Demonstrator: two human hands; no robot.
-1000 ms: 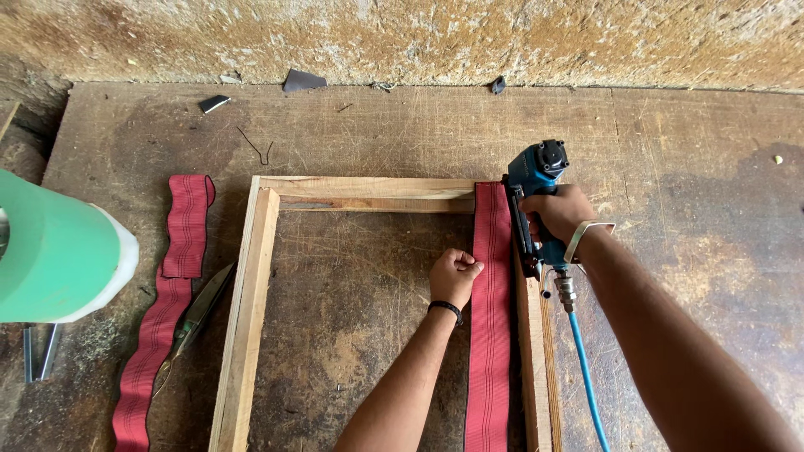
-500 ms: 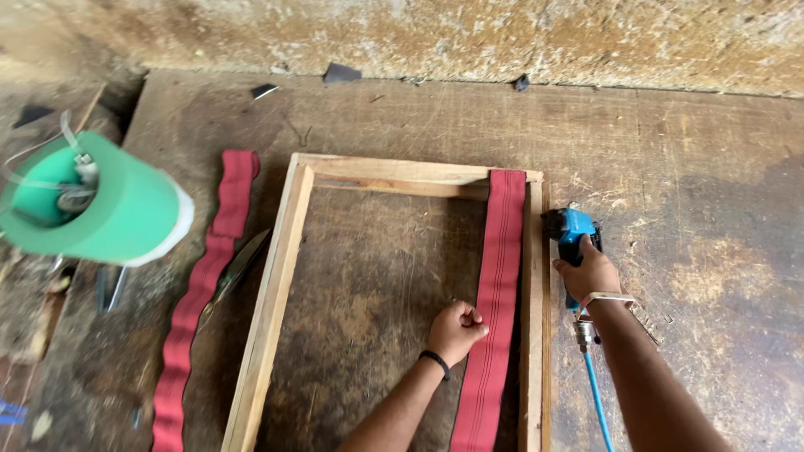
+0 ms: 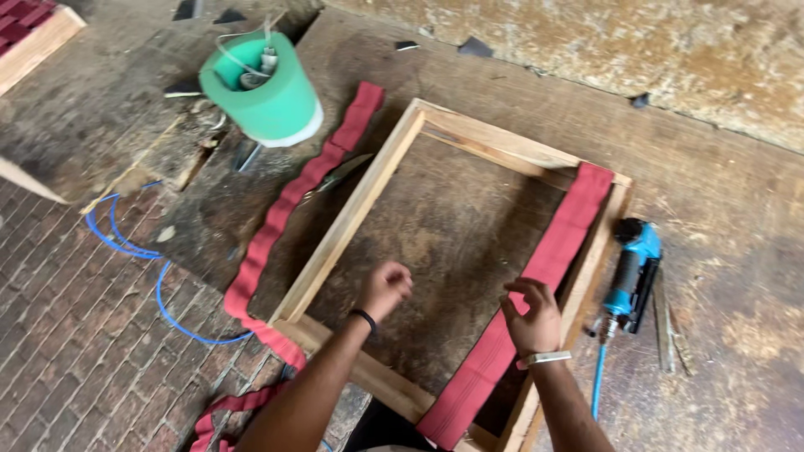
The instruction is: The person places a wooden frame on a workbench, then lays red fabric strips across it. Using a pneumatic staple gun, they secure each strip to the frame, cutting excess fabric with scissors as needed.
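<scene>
Seen from the head camera, looking down: a person leans over a rectangular wooden frame [image 3: 352,219] lying flat on a worn, stained wooden surface [image 3: 737,251]. The right hand [image 3: 533,315] — a metal bracelet at its wrist — rests on a red webbing strap [image 3: 544,268] stretched along the frame's right rail, fingers curled and pinching at the strap's edge. The left hand [image 3: 385,286], a dark band at its wrist, hovers over the middle of the frame with fingers loosely curled, holding nothing that can be made out.

Just beside the frame's right rail lies a blue pneumatic stapler [image 3: 633,269], untouched, its blue air hose [image 3: 596,383] trailing toward the viewer. A second length of red webbing [image 3: 293,201] snakes along the surface left of the frame and runs down toward the brick floor [image 3: 75,351]. Between that strip and the frame lies a dark-bladed tool, too dim to identify. Farther off stands a green cylindrical container [image 3: 268,94] with odds and ends inside — and a thin blue cord [image 3: 134,251] loops across the bricks.
</scene>
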